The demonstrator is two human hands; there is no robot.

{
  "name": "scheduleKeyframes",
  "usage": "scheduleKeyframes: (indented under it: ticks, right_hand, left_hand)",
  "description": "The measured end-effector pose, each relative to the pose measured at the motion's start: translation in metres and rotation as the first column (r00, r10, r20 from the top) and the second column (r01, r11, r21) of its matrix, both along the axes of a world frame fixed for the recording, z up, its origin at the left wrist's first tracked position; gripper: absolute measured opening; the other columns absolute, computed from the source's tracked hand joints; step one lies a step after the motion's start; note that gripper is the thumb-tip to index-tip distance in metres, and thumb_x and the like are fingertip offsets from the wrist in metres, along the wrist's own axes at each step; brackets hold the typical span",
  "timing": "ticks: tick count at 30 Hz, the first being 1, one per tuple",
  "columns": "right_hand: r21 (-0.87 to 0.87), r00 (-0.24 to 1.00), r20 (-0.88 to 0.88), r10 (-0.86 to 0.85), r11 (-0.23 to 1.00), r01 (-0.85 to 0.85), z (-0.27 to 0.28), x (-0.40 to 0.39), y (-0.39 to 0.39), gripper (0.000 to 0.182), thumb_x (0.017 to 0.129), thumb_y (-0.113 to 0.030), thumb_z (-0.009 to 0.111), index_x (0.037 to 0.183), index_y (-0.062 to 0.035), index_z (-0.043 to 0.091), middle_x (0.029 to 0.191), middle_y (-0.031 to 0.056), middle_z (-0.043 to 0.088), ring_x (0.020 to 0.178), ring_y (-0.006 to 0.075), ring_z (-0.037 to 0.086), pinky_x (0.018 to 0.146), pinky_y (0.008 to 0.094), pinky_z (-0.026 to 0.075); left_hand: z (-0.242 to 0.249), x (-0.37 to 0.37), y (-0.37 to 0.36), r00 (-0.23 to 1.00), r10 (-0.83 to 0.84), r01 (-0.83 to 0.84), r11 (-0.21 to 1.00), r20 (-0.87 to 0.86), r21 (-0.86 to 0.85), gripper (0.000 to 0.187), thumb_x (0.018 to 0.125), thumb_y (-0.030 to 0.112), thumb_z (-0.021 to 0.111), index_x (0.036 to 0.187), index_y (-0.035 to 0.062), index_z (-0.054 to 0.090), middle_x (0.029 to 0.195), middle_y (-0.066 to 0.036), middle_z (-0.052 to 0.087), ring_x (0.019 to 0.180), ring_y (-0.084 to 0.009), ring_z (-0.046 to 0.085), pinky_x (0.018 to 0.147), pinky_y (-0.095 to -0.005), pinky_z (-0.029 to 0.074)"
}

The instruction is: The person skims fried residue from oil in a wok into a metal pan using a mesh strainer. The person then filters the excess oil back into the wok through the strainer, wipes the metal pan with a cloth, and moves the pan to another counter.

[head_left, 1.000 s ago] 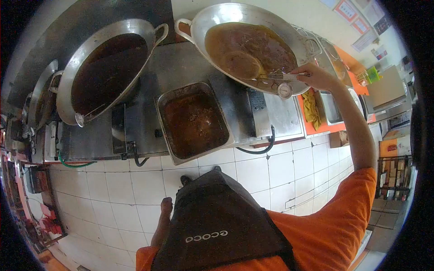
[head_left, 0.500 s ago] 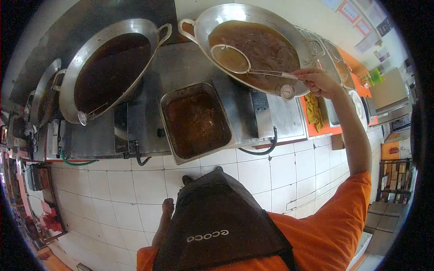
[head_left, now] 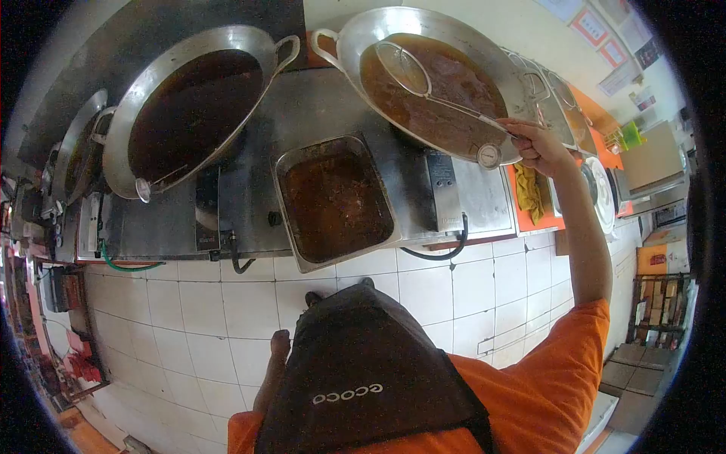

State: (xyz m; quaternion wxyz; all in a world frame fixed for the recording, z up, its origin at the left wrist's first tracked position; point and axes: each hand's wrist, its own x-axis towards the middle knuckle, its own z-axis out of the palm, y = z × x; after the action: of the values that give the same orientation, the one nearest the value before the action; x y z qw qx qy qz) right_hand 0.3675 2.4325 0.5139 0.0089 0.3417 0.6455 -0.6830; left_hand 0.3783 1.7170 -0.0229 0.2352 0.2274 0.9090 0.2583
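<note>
My right hand (head_left: 538, 146) is closed around the handle of a round mesh skimmer (head_left: 405, 69). The skimmer's head tilts over the brown liquid (head_left: 454, 113) in the large metal wok (head_left: 378, 23) at the right. A dial thermometer (head_left: 488, 157) sits at this wok's near rim, just below the handle. At my side, left of the dark apron (head_left: 355, 356), hangs my left hand (head_left: 280, 344); it touches none of the cookware, and its fingers are too small and dark to make out.
A rectangular metal pan (head_left: 336, 204) of brown liquid stands on the counter's front edge between the woks. Another wok (head_left: 170, 68), with dark liquid and a thermometer (head_left: 144, 189), is at the left. A yellow cloth (head_left: 528, 194) lies right of the counter.
The skimmer's head has risen from a flatter position at the liquid and tilted up, swinging toward the far side of the wok. My right hand still grips it. The view has shifted slightly.
</note>
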Motion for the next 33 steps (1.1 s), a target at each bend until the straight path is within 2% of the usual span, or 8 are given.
scheduleKeyframes:
  ticks: [7, 10, 15, 18, 22, 25, 29, 33]
  right_hand:
    - [0.324, 0.998, 0.046, 0.044, 0.944, -0.056, 0.011, 0.003, -0.038, 0.031, 0.094, -0.019, 0.052, 0.122, -0.0069, 0.054, 0.060, -0.0102, 0.032, 0.043, -0.0010, 0.023, 0.036, 0.0181, 0.017]
    - [0.532, 0.996, 0.080, 0.040, 0.843, -0.076, 0.027, 0.007, -0.079, 0.032, 0.094, -0.016, 0.052, 0.124, -0.0056, 0.053, 0.062, -0.0079, 0.041, 0.047, -0.0006, 0.031, 0.041, 0.0174, 0.023]
    - [0.894, 0.997, 0.001, 0.081, 0.446, -0.037, 0.001, 0.042, -0.144, 0.030, 0.090, -0.014, 0.055, 0.117, -0.0030, 0.058, 0.077, 0.0082, 0.058, 0.065, 0.0107, 0.048, 0.061, 0.0270, 0.042]
    - [0.814, 0.995, -0.021, 0.098, 0.579, -0.040, -0.044, 0.058, -0.194, 0.032, 0.091, -0.003, 0.046, 0.121, -0.0041, 0.056, 0.115, 0.0164, 0.062, 0.104, 0.0264, 0.062, 0.090, 0.0334, 0.046]
    - [0.888, 0.992, -0.003, 0.124, 0.457, -0.054, -0.152, 0.081, -0.228, 0.035, 0.088, -0.001, 0.050, 0.120, -0.0124, 0.057, 0.096, 0.0190, 0.063, 0.082, 0.0354, 0.063, 0.069, 0.0400, 0.051]
    - [0.829, 0.991, 0.127, 0.050, 0.542, -0.134, -0.160, 0.091, -0.248, 0.035, 0.087, 0.001, 0.051, 0.120, -0.0080, 0.058, 0.081, 0.0184, 0.059, 0.071, 0.0328, 0.060, 0.063, 0.0382, 0.047]
    - [0.852, 0.986, 0.164, -0.002, 0.504, -0.141, -0.162, 0.099, -0.248, 0.035, 0.088, 0.001, 0.050, 0.121, -0.0088, 0.058, 0.078, 0.0179, 0.057, 0.066, 0.0318, 0.059, 0.060, 0.0375, 0.047]
    - [0.863, 0.991, 0.133, -0.011, 0.494, -0.110, -0.167, 0.104, -0.246, 0.035, 0.088, 0.001, 0.050, 0.120, -0.0088, 0.058, 0.075, 0.0167, 0.056, 0.063, 0.0296, 0.057, 0.058, 0.0369, 0.046]
  left_hand:
    - [-0.010, -0.006, -0.008, 0.964, 0.090, -0.088, 0.996, 0.251, -0.019, 0.015, 0.080, 0.017, 0.055, 0.070, 0.0057, 0.054, 0.079, -0.018, 0.059, 0.073, -0.0372, 0.056, 0.061, -0.0485, 0.045]
    - [-0.020, -0.009, -0.010, 0.981, -0.186, 0.167, 0.959, -0.062, -0.228, 0.008, 0.077, 0.011, 0.056, 0.074, 0.0045, 0.055, 0.080, -0.018, 0.060, 0.075, -0.0371, 0.057, 0.064, -0.0470, 0.047]
    - [-0.017, -0.017, -0.015, 1.000, 0.015, -0.014, 1.000, 0.025, -0.023, 0.007, 0.072, 0.005, 0.056, 0.079, 0.0043, 0.057, 0.084, -0.018, 0.061, 0.080, -0.0362, 0.058, 0.070, -0.0461, 0.049]
    - [-0.063, -0.019, -0.028, 0.987, 0.130, -0.144, 0.978, 0.094, 0.151, 0.003, 0.075, 0.007, 0.054, 0.076, 0.0046, 0.056, 0.080, -0.017, 0.060, 0.076, -0.0338, 0.058, 0.068, -0.0447, 0.048]
    - [-0.049, -0.024, -0.021, 0.813, 0.344, -0.501, 0.824, 0.470, 0.263, 0.019, 0.083, 0.015, 0.049, 0.068, 0.0052, 0.053, 0.069, -0.013, 0.056, 0.066, -0.0272, 0.056, 0.061, -0.0407, 0.044]
    - [-0.003, -0.038, 0.001, 0.771, 0.403, -0.450, 0.893, 0.494, -0.025, 0.028, 0.087, 0.021, 0.046, 0.063, 0.0054, 0.050, 0.062, -0.011, 0.051, 0.061, -0.0236, 0.052, 0.058, -0.0375, 0.042]
    - [0.001, -0.054, -0.005, 0.990, -0.091, 0.096, 0.994, 0.110, -0.048, 0.024, 0.083, 0.016, 0.047, 0.063, 0.0053, 0.050, 0.062, -0.014, 0.052, 0.062, -0.0292, 0.055, 0.058, -0.0409, 0.044]
    - [-0.004, -0.057, -0.003, 0.967, -0.244, 0.229, 0.959, -0.078, -0.165, 0.013, 0.077, 0.008, 0.050, 0.064, 0.0056, 0.051, 0.066, -0.017, 0.054, 0.066, -0.0369, 0.056, 0.060, -0.0456, 0.046]
